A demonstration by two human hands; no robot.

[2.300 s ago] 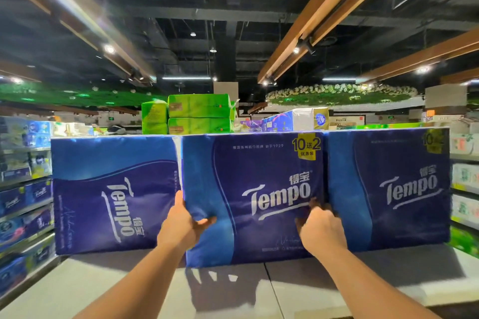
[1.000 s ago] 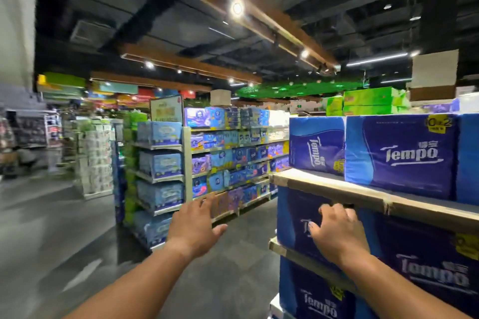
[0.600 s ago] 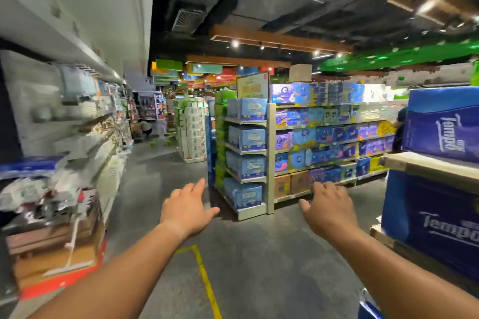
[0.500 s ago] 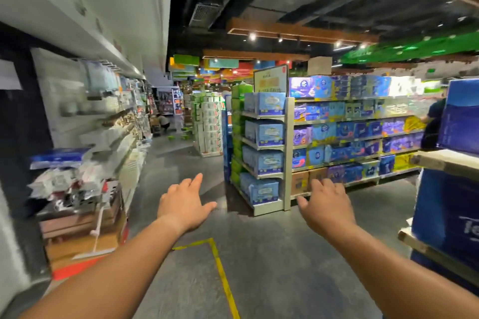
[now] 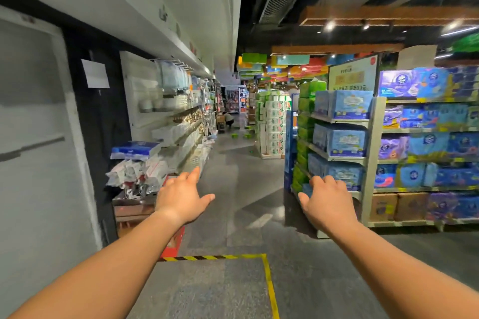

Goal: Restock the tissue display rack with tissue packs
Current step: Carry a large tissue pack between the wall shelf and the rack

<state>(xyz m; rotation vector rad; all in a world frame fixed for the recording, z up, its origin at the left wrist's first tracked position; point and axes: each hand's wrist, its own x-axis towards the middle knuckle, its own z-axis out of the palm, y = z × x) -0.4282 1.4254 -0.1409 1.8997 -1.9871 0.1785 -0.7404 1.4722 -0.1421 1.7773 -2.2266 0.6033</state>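
My left hand (image 5: 182, 197) and my right hand (image 5: 328, 202) are stretched out in front of me over a shop aisle, fingers spread, each holding nothing. The dark blue Tempo tissue rack is out of view. A shelving unit (image 5: 373, 153) on the right carries light blue tissue packs (image 5: 339, 138) on its end and several blue and purple packs along its side. A flat blue and white tissue pack (image 5: 134, 149) lies on top of a pile of goods at the left.
A wall of shelves (image 5: 181, 124) with white goods runs along the left. A grey door (image 5: 33, 137) fills the near left. Yellow floor tape (image 5: 267, 282) marks a rectangle below me. A stack of white and green packs (image 5: 272, 127) stands mid-aisle; a person (image 5: 228, 119) crouches far back.
My hands let go of the Tempo pack on the rack. My view swung left, the rack left the frame, and both empty hands now hover over the aisle.
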